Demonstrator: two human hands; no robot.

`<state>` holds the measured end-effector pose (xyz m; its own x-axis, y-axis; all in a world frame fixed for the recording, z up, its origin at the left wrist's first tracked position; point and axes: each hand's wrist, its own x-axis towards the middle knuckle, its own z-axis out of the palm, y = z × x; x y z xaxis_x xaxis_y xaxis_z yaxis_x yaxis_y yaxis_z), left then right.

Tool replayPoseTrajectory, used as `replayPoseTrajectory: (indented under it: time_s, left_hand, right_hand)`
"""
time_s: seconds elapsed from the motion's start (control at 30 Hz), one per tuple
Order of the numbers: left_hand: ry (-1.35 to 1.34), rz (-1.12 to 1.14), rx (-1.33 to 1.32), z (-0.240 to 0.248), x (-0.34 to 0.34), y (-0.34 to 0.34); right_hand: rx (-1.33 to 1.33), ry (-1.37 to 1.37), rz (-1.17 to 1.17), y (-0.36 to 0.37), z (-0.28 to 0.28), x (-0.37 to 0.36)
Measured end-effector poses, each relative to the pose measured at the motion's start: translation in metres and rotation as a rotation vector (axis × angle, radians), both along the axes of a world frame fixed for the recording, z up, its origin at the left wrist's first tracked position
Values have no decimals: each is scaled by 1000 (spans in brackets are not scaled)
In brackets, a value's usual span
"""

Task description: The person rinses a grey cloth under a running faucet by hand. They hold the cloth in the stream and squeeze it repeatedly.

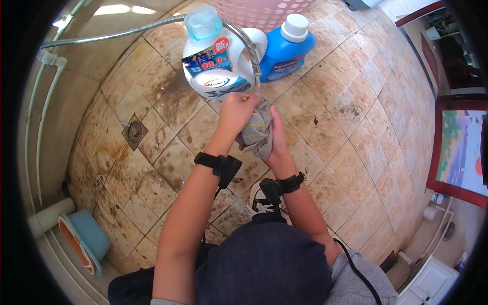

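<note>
A grey cloth with thin yellow stripes (255, 131), bunched and wet-looking, is between my two hands above the tiled floor. My left hand (235, 113) is closed at its upper left edge, and a small yellowish bit shows by the fingertips. Against its right side my right hand (277, 138) cups it, thumb pointing up. Right above hangs the end of a flexible metal hose (248, 46), and a thin stream of water runs from it onto the cloth. Just beyond my hands stand a white detergent jug with a clear blue cap (211, 66) and a blue bottle with a white cap (290, 51).
Behind the bottles stands a pink perforated basket (264, 12). A square floor drain (134, 131) lies to the left on the stained tiles (340, 152). Pipes (36, 122) run along the left wall, with a blue basin (87, 236) leaning there. A red-framed picture (462, 147) is at the right.
</note>
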<state>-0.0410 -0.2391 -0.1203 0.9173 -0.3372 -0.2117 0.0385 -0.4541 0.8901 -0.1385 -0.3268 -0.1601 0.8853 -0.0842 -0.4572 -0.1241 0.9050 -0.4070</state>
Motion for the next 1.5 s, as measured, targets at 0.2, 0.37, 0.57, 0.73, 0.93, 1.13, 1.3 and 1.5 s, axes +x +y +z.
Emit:
replayPoseTrajectory:
  time_s: [0.2, 0.37, 0.57, 0.73, 0.93, 1.13, 1.3, 1.5]
  left_hand:
    - [27, -71, 37, 5, -2, -6]
    - [93, -152, -87, 8, -3, -7]
    - [139, -211, -131, 19, -6, -6]
    - [322, -119, -322, 18, -10, 0]
    - [509, 28, -515, 7, -10, 17]
    - [587, 163, -575, 18, -22, 23]
    - [377, 378, -661, 11, -20, 20]
    - [292, 394, -792, 18, -15, 27]
  right_hand:
    - [-12, 8, 2, -9, -10, -6]
    - [3, 36, -34, -14, 2, -9]
    - [83, -11, -25, -20, 16, -12]
    - [-21, -65, -78, -20, 22, -10]
    - [-58, -69, -40, -15, 21, -12]
    - [-28, -56, 0, -8, 22, -5]
    - [-228, 22, -82, -1, 23, 26]
    - [-579, -37, -185, 11, 34, 31]
